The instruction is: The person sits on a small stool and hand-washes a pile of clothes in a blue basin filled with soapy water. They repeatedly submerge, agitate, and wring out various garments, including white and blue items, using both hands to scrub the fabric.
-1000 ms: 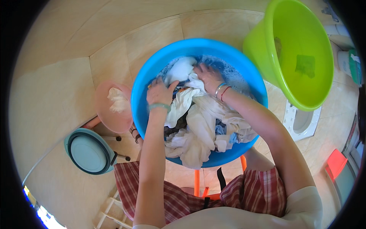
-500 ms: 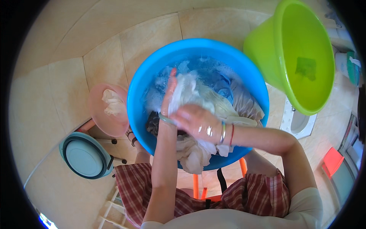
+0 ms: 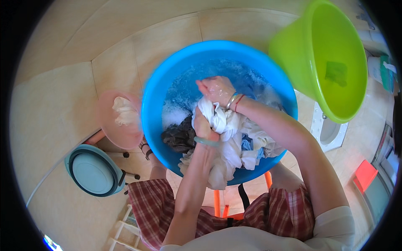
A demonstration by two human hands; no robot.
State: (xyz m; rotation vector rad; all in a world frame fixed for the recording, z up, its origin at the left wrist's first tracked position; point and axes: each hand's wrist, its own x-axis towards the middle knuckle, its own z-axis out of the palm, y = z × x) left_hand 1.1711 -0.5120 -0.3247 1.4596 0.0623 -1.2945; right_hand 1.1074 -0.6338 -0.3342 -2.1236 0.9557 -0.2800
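Note:
A big round blue basin (image 3: 150,96) holds sudsy water and wet laundry. My left hand (image 3: 202,125), a pale green bangle at its wrist, is closed round a bunched white cloth (image 3: 226,124) over the basin's middle. Just beyond it, my right hand (image 3: 218,88) is curled tight at the upper end of the same cloth, above the water. The cloth is gathered in folds and trails toward the near rim. A dark cloth (image 3: 179,136) lies left of my left hand. Light blue fabric (image 3: 247,143) shows among the white folds at right.
A tall lime green tub (image 3: 289,58) stands at the far right, beside a white floor fixture (image 3: 331,131). On the left are a pink basin (image 3: 108,133) with a pale cloth (image 3: 124,112) in it and a grey-blue lidded container (image 3: 93,169). Orange legs (image 3: 217,203) show below the blue basin.
My right hand has moved from above my left wrist to the far side of the basin. My left fingers, stretched out before, are now closed on the white cloth, which is more bunched.

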